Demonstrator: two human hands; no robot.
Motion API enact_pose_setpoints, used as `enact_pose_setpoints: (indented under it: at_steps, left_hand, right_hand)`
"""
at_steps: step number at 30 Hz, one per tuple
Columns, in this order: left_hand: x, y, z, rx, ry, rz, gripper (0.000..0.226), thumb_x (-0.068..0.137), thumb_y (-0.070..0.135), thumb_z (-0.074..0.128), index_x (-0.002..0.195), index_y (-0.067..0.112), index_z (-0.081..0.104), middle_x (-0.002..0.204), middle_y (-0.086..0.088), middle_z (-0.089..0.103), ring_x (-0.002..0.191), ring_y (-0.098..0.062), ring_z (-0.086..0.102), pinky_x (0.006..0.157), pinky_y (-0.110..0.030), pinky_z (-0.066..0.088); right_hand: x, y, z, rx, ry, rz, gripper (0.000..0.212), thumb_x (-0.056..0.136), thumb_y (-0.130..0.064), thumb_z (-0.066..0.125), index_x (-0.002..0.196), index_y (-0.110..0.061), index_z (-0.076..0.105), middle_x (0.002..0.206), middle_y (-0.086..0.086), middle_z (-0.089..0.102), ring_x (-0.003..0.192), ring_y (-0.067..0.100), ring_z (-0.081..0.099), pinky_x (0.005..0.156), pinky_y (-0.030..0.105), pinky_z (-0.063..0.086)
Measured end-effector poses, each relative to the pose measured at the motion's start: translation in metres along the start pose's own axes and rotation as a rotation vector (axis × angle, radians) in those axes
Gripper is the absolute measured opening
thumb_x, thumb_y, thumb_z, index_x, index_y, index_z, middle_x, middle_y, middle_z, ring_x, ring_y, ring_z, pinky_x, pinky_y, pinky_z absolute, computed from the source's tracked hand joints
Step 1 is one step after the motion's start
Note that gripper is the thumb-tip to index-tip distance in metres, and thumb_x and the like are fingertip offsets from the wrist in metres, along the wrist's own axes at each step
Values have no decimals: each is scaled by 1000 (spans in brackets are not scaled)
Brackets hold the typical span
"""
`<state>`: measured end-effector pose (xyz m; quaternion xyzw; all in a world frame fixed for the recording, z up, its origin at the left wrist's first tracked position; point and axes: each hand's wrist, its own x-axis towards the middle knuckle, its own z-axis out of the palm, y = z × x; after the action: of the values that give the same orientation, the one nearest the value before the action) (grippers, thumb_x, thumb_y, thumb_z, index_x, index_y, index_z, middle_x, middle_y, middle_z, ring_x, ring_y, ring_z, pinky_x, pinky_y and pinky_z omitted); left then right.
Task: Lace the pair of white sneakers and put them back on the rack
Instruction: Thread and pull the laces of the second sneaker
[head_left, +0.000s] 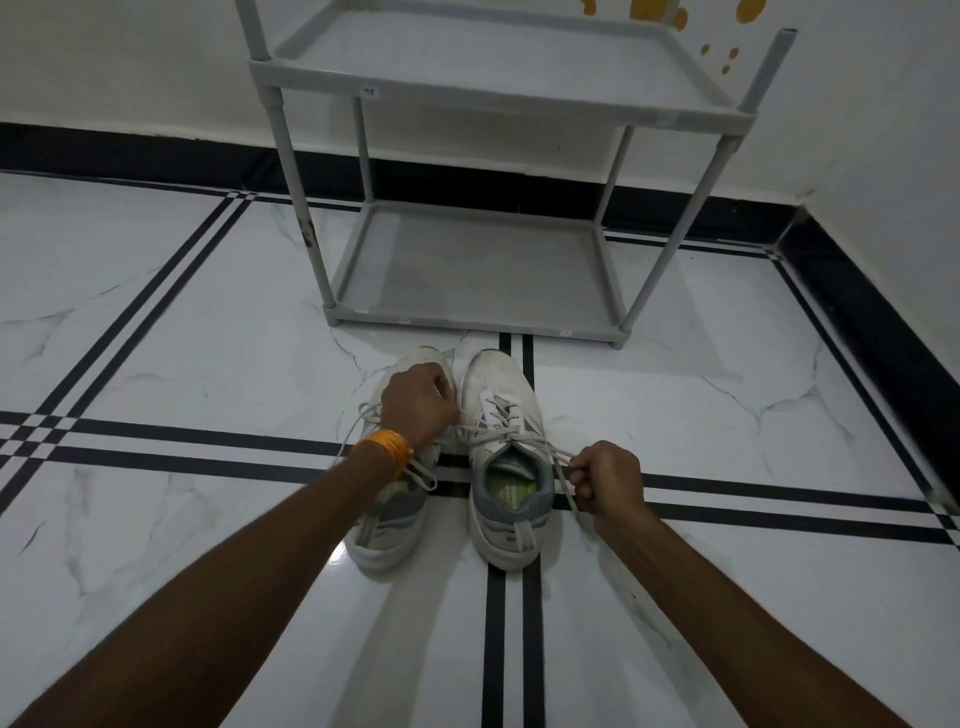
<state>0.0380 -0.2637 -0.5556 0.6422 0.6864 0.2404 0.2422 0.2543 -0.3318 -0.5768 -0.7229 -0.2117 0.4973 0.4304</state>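
Two white sneakers with grey heels stand side by side on the floor, toes toward the rack. The right sneaker (501, 457) has its lace threaded through the eyelets. My left hand (418, 402) is closed on one end of that lace (485, 428), held over the left sneaker (387, 519). My right hand (608, 480) pinches the other end, drawn out to the right of the shoe. The left sneaker's own lace lies loose beside my left wrist, and my arm hides much of that shoe.
A grey two-tier plastic rack (467, 317) stands just beyond the shoes, against the white wall. The floor is glossy white marble with black stripe inlays. A black skirting (857, 312) runs along the walls, with a corner at the right.
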Motion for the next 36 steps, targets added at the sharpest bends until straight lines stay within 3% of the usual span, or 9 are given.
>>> enact_pose_setpoints:
  at_steps: [3,5,14,19,22,25,29,33,36]
  left_hand:
    - [-13,-2,7,519,39,488,34,59,-2,74,88,6,62,75,-13,63,57,-34,61,47,-33,40]
    - [-15,-10,10,659,0,610,43,51,-5,79,89,6,61,74,-13,62,50,-35,60,42,-32,37]
    - [-7,-18,13,562,-30,539,23,75,0,65,97,5,60,86,-17,65,72,-39,64,61,-39,48]
    - [1,-9,-22,-110,-353,156,41,75,29,80,111,24,62,100,2,66,84,-17,66,77,-30,54]
    - [-10,12,-22,-235,-331,279,41,82,25,73,121,28,60,120,3,60,104,-15,59,87,-30,50]
    - [-23,24,5,8,-363,516,37,89,28,63,124,20,62,123,-4,64,110,-20,57,94,-34,46]
    - [-20,19,22,164,-305,576,19,89,25,62,102,14,70,100,-7,72,91,-23,65,74,-27,45]
    - [-16,18,21,112,-299,583,11,88,22,65,87,12,70,84,-7,72,76,-20,64,66,-25,42]
    - [-8,10,15,-86,-222,315,8,90,16,62,87,11,68,76,-5,70,68,-17,65,60,-20,46]
  right_hand:
    - [-1,2,2,117,11,103,28,77,10,44,54,-7,45,38,5,40,24,10,26,35,10,20]
    - [0,3,2,144,17,129,28,78,10,43,55,-7,44,36,3,38,23,9,24,34,9,20]
    - [0,5,-2,39,-8,102,26,77,8,46,55,-6,47,51,10,38,26,10,28,32,14,23]
    - [-15,-22,-19,-138,-220,7,5,83,-11,52,83,-9,58,77,10,57,57,18,49,50,25,39]
    - [-19,-31,-20,-403,-97,-333,19,89,-23,57,107,-17,60,107,4,62,82,19,60,71,33,50]
    - [-30,-36,-3,-743,-114,-695,36,83,-34,69,116,-21,62,112,-5,61,100,13,57,86,29,47]
    - [-29,-24,18,-1150,-157,-796,29,89,-29,63,115,-15,67,111,5,69,96,22,63,80,28,45]
    - [-23,-20,14,-1143,-155,-868,22,90,-24,62,107,-11,71,102,10,66,92,24,60,71,25,36]
    - [-20,-23,7,-1018,-223,-870,17,87,-25,67,94,-11,73,90,9,64,84,22,58,69,28,38]
